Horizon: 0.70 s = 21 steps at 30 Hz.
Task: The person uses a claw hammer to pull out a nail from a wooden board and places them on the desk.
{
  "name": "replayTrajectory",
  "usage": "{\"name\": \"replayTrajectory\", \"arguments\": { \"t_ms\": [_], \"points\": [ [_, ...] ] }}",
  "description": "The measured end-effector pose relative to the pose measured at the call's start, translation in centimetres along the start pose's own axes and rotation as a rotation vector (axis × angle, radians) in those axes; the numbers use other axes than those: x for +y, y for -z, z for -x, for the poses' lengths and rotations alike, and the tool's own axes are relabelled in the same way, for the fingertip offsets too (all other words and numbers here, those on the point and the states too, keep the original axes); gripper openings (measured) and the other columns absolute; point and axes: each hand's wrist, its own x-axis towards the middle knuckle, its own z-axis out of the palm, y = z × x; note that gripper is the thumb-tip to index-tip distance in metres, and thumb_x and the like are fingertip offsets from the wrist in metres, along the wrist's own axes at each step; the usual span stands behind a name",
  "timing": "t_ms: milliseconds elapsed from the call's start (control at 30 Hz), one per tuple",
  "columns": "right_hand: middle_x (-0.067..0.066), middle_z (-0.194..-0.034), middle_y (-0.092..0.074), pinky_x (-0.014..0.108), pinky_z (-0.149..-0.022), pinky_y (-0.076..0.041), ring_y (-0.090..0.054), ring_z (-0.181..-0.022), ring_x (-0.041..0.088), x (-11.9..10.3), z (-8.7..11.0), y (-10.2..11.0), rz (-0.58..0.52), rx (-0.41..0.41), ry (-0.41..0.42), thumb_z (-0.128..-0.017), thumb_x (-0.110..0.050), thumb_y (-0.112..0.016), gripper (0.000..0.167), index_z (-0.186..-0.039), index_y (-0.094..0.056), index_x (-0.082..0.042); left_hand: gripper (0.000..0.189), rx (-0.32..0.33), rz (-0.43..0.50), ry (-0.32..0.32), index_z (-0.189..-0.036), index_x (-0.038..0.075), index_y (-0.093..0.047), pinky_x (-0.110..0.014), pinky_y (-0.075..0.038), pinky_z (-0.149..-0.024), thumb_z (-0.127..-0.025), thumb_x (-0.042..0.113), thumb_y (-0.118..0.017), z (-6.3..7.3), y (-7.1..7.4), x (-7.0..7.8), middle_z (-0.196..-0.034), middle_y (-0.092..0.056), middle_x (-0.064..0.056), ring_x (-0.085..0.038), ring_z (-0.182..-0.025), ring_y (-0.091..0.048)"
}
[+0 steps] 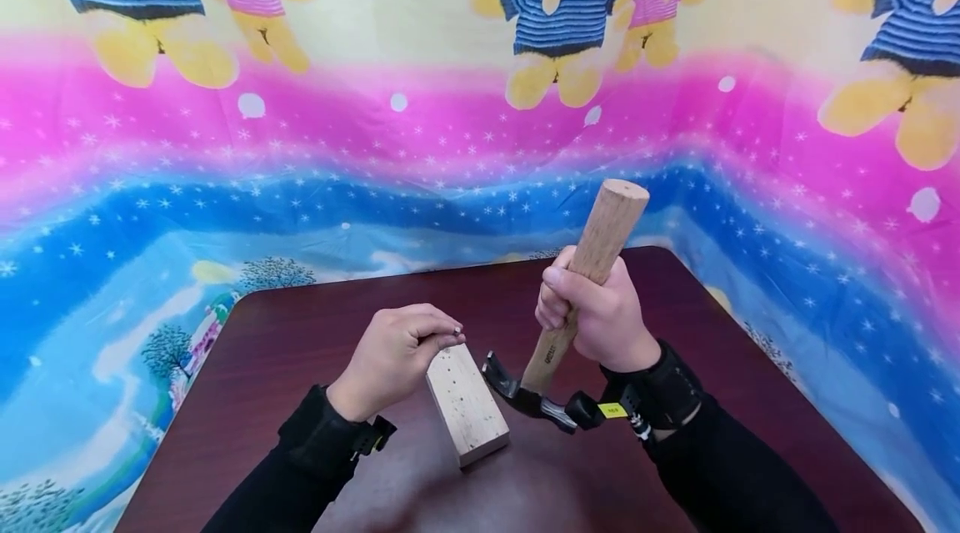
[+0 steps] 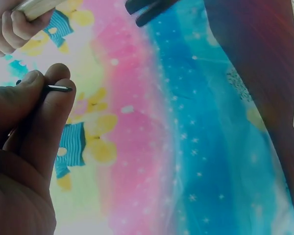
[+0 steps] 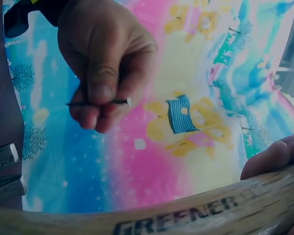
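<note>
My left hand (image 1: pixel 396 354) pinches a thin dark nail (image 3: pixel 118 102) between thumb and fingertips, above the far end of a pale wooden block (image 1: pixel 467 404). In the right wrist view the nail lies crosswise, its flat head at the right. The block rests on the table, its top dotted with several small dark marks. With my right hand (image 1: pixel 609 320) I grip a claw hammer (image 1: pixel 617 224) around its wooden handle. The handle's butt points up and the dark metal head hangs low, just right of the block. Printed letters on the handle show in the right wrist view.
A dark reddish-brown table (image 1: pixel 315 349) spreads under both hands. Behind it and at both sides hangs a colourful cloth (image 1: pixel 420 208) printed with bears and snowflakes. Both wrists wear black straps with small cameras; the right strap (image 1: pixel 663 391) is close to the hammer's head.
</note>
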Motion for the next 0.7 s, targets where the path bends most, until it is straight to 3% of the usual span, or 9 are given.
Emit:
{"name": "replayTrajectory", "arguments": {
  "t_ms": [167, 433, 533, 700],
  "points": [
    [0.011, -0.056, -0.039, 0.042, -0.044, -0.037, -0.038, -0.048, 0.024, 0.2, -0.1, 0.6, 0.045, 0.008, -0.034, -0.096, 0.006, -0.045, 0.024, -0.074, -0.047, -0.003, 0.013, 0.009, 0.004, 0.125, -0.092, 0.009, -0.078, -0.017, -0.054, -0.072, -0.085, -0.001, -0.076, 1.2, 0.6, -0.7, -0.092, -0.071, 0.008, -0.001, -0.084, -0.067],
    [0.011, -0.057, -0.037, 0.041, -0.045, -0.035, -0.036, -0.049, 0.024, 0.1, 0.2, 1.6, 0.031, 0.044, -0.05, -0.097, 0.005, -0.046, 0.024, -0.074, -0.046, -0.002, 0.01, -0.034, -0.127, 0.409, -0.094, 0.022, -0.078, -0.023, -0.054, -0.071, -0.088, 0.015, -0.077, 3.8, 2.5, -1.7, -0.095, -0.069, 0.016, -0.001, -0.084, -0.065],
    [0.011, -0.059, -0.038, 0.042, -0.047, -0.036, -0.037, -0.051, 0.024, 0.0, 0.4, 1.9, 0.031, 0.022, -0.046, -0.099, 0.005, -0.045, 0.024, -0.076, -0.047, -0.002, 0.007, -0.039, -0.149, 0.497, -0.099, 0.023, -0.076, -0.026, -0.054, -0.075, -0.092, 0.024, -0.073, 5.4, 3.4, -2.2, -0.105, -0.068, 0.012, -0.005, -0.09, -0.066],
    [0.011, -0.064, -0.039, 0.043, -0.052, -0.037, -0.038, -0.056, 0.025, -0.1, 0.6, 2.1, 0.01, -0.029, -0.037, -0.102, 0.004, -0.042, 0.023, -0.082, -0.048, -0.004, 0.019, -0.04, -0.137, 0.615, -0.105, 0.019, -0.074, -0.031, -0.054, -0.078, -0.096, 0.035, -0.068, 8.4, 5.0, -3.6, -0.118, -0.064, 0.003, -0.012, -0.096, -0.065]
  ]
}}
